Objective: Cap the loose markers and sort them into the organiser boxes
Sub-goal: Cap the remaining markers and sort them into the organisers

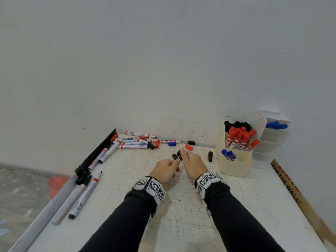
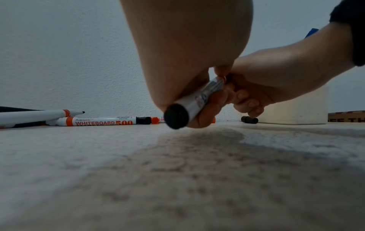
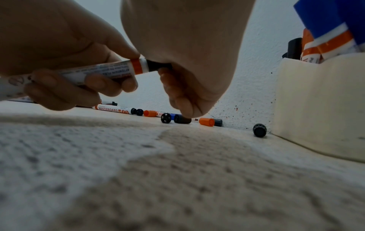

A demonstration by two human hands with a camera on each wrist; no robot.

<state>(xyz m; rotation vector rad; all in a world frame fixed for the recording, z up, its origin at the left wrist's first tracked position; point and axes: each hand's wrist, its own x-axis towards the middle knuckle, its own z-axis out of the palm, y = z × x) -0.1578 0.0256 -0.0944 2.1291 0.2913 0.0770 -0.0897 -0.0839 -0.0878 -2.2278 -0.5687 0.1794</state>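
White cylindrical marker (image 3: 102, 71) gripped in left hand (image 1: 164, 170); right hand (image 1: 192, 165) pinches its smooth black cap (image 3: 156, 65) above speckled table (image 1: 200, 224).

Looks like a bare-bones work corner, maybe an office or classroom storeroom, hard to pin down further.

A white speckled table (image 1: 200, 224) sits pushed against a plain white painted wall (image 1: 163, 60) with little ink spatters near the bottom. Whiteboard markers (image 1: 134, 142) and loose caps (image 1: 210, 156) are scattered about, a cream organiser box (image 1: 234, 166) holds more, and a printed cardboard strip (image 1: 291, 188) runs along the table's right edge.
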